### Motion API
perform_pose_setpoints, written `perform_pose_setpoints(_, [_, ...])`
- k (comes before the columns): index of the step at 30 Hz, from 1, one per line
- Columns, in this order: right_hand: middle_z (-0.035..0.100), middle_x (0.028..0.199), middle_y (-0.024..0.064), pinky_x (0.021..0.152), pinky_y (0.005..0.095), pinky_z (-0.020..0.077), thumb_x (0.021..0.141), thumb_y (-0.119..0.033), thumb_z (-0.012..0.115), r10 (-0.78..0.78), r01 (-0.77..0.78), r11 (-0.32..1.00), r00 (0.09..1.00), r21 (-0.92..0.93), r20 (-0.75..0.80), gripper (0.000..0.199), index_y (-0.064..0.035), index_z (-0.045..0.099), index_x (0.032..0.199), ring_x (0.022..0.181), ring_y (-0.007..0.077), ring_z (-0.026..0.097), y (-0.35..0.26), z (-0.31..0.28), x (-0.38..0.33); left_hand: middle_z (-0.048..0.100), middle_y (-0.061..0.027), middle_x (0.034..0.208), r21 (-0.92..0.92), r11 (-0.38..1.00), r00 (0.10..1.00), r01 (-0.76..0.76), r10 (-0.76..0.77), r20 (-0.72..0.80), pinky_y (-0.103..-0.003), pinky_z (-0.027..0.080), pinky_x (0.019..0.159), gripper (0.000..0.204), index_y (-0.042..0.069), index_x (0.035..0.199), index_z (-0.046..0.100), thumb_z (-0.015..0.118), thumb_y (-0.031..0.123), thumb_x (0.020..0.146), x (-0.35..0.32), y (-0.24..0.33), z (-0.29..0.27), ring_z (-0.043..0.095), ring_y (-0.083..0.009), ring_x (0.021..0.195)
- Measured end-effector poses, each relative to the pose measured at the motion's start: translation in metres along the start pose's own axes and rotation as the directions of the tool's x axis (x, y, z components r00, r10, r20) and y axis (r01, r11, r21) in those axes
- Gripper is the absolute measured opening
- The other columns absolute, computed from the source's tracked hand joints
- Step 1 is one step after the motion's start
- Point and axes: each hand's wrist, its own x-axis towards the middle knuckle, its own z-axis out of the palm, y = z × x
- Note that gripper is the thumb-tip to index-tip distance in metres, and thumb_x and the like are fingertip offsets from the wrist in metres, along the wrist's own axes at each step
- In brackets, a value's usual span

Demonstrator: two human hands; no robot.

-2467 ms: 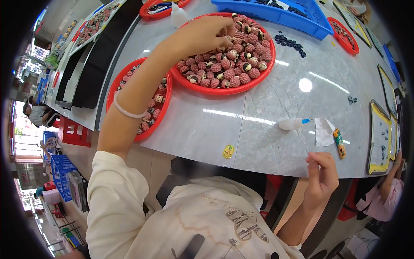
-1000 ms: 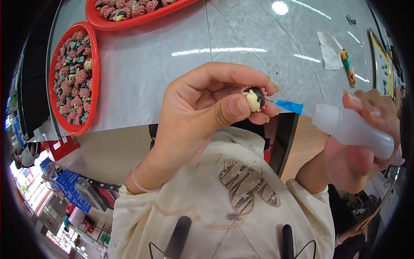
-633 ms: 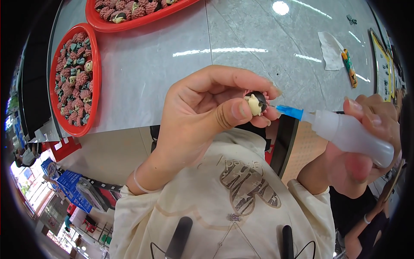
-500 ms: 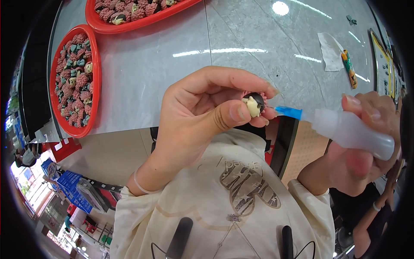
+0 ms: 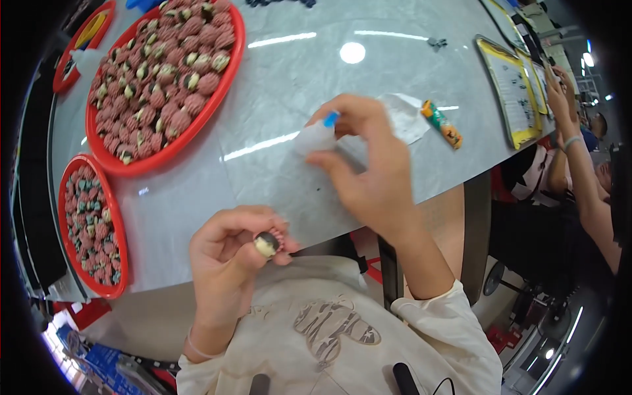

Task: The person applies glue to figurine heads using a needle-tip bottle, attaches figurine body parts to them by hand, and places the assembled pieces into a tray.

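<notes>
My left hand (image 5: 227, 247), in front of the table edge, pinches a small figure piece (image 5: 266, 244) with a dark top, a cream lower part and a pink ruffled back. Over the grey table, my right hand (image 5: 372, 155) has its thumb and fingers around a translucent white squeeze bottle (image 5: 315, 139). The blue nozzle tip of the bottle points up beside my fingers. Blur hides how firmly the bottle is gripped and whether its base touches the table.
A large red tray (image 5: 232, 72) of pink, dark and cream pieces stands at the far left. Nearer is a smaller red tray (image 5: 117, 247) with pink and greenish pieces. White paper (image 5: 406, 122) and a green-orange tube (image 5: 442, 125) lie right. A co-worker's arm (image 5: 589, 174) shows beyond yellow-edged trays (image 5: 507, 92).
My right hand has carried the bottle away from the figure piece, leftward over the table, and its nozzle has turned up. My left hand still holds the piece. The view has shifted, showing more trays.
</notes>
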Motion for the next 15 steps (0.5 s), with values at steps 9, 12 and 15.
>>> perform_pose_setpoints(9, [0.057, 0.095, 0.0092, 0.076, 0.0250, 0.0420, 0.072, 0.003, 0.049, -0.023, -0.023, 0.944, 0.991, -0.329, -0.134, 0.027, -0.0005, 0.055, 0.098, 0.084, 0.0183, 0.055, 0.049, -0.117, 0.058, 0.054, -0.0138, 0.086, 0.018, 1.000, 0.999, 0.000, 0.001, -0.042, -0.023, 0.049, 0.055, 0.024, -0.001, 0.088, 0.053, 0.063, 0.014, 0.073, 0.002, 0.008, -0.001, 0.058, -0.0195, 0.070])
perform_pose_setpoints(12, [0.057, 0.103, 0.0109, 0.075, 0.0269, 0.0429, 0.072, 0.003, 0.049, 0.001, -0.115, 0.813, 0.981, -0.571, -0.196, 0.032, -0.0050, 0.055, 0.102, 0.084, 0.0203, 0.057, 0.114, -0.158, 0.082, 0.054, -0.0135, 0.086, 0.024, 0.999, 0.999, 0.027, -0.026, -0.032, -0.023, 0.049, 0.054, 0.025, -0.001, 0.088, 0.053, 0.064, 0.015, 0.073, 0.007, 0.006, 0.003, 0.058, -0.0191, 0.069])
perform_pose_setpoints(15, [0.058, 0.099, 0.0121, 0.072, 0.0284, 0.0440, 0.071, 0.003, 0.051, -0.006, -0.081, 0.661, 0.994, -0.746, -0.113, 0.028, -0.0063, 0.058, 0.096, 0.079, 0.0223, 0.058, 0.132, -0.157, 0.085, 0.051, -0.0111, 0.086, 0.044, 0.998, 0.999, 0.046, -0.045, -0.017, -0.020, 0.047, 0.053, 0.026, 0.000, 0.087, 0.051, 0.064, 0.018, 0.073, 0.006, 0.008, 0.007, 0.056, -0.0163, 0.068])
